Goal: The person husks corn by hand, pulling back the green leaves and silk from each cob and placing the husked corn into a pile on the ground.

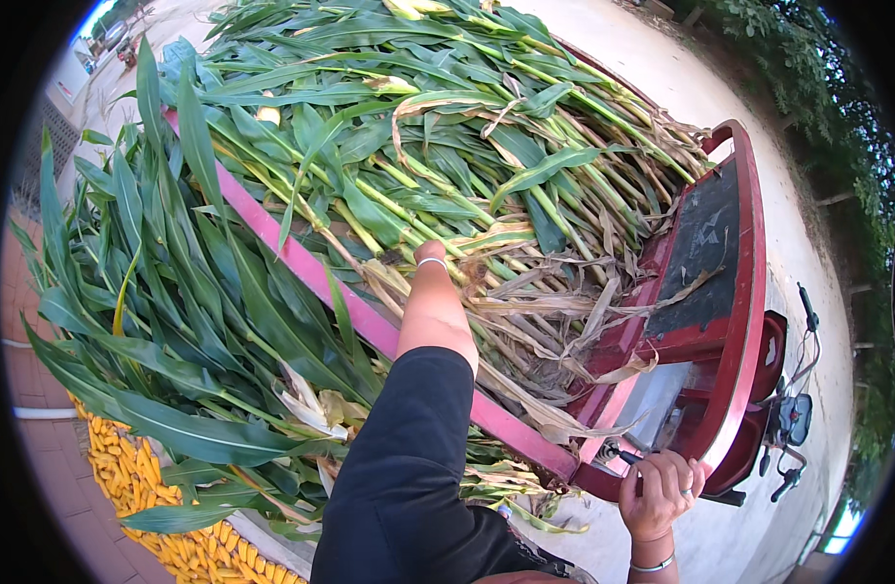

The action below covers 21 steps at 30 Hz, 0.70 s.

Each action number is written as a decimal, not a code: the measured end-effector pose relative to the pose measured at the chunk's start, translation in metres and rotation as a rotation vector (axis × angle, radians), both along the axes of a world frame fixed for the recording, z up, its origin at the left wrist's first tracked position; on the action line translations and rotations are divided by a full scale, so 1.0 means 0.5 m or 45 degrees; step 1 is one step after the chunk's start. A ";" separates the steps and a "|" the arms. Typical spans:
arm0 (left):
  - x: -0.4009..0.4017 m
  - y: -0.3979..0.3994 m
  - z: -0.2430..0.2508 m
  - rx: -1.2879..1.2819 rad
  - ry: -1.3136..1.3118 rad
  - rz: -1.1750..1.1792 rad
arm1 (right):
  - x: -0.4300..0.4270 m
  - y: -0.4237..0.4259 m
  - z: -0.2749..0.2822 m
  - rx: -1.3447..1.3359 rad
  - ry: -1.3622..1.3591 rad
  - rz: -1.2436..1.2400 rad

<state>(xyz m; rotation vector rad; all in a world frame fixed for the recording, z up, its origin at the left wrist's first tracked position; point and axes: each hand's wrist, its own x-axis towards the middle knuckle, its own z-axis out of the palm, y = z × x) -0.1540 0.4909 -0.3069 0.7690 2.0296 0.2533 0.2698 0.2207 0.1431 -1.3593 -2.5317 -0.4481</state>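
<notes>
My left hand (431,252), below a white bracelet and a black sleeve, reaches over the pink side rail (309,270) onto the base ends of green corn stalks (389,197). Its fingers are hidden, so its grip cannot be told. Leafy stalks, drying towards their lower ends, fill the bed of a red three-wheeled cart. At lower right my right hand (660,489), wearing a ring and a bracelet, is closed on the red front frame (743,379) at its corner. A black grip-like part (628,457) lies beside its fingers.
Long leaves (221,343) hang over the near side rail. Yellow corn cobs (156,496) lie on the ground at lower left. The handlebars (790,423) and seat stand right of the cart bed. Beyond the pale concrete (710,80) are trees (819,87).
</notes>
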 end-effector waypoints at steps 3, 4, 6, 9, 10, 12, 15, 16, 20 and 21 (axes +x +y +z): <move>0.040 -0.006 -0.024 0.198 -0.416 0.861 | 0.004 0.001 0.000 0.003 -0.020 -0.001; 0.052 -0.010 -0.030 0.260 -0.553 1.150 | 0.006 -0.001 -0.003 -0.014 0.002 -0.020; 0.072 -0.018 -0.024 0.523 -0.903 1.514 | 0.009 0.004 -0.003 -0.008 -0.017 -0.006; 0.054 0.017 0.081 0.949 -1.195 1.800 | 0.006 0.003 0.005 -0.002 -0.034 0.028; 0.070 0.059 0.115 1.060 -1.262 1.765 | 0.007 0.002 0.006 -0.013 -0.029 0.015; 0.097 0.127 0.223 1.132 -1.032 1.716 | 0.003 0.010 0.005 -0.010 -0.025 0.001; 0.077 0.123 0.230 1.141 -0.708 1.777 | 0.003 0.012 0.005 0.011 0.008 0.040; 0.093 0.101 0.249 1.144 -0.694 1.754 | 0.003 0.011 0.005 0.033 0.013 0.039; 0.044 -0.003 0.274 1.166 -0.728 1.745 | 0.004 0.004 0.009 0.050 0.030 0.057; 0.040 -0.041 0.337 1.180 -0.841 1.710 | 0.007 -0.001 0.011 0.057 0.040 0.067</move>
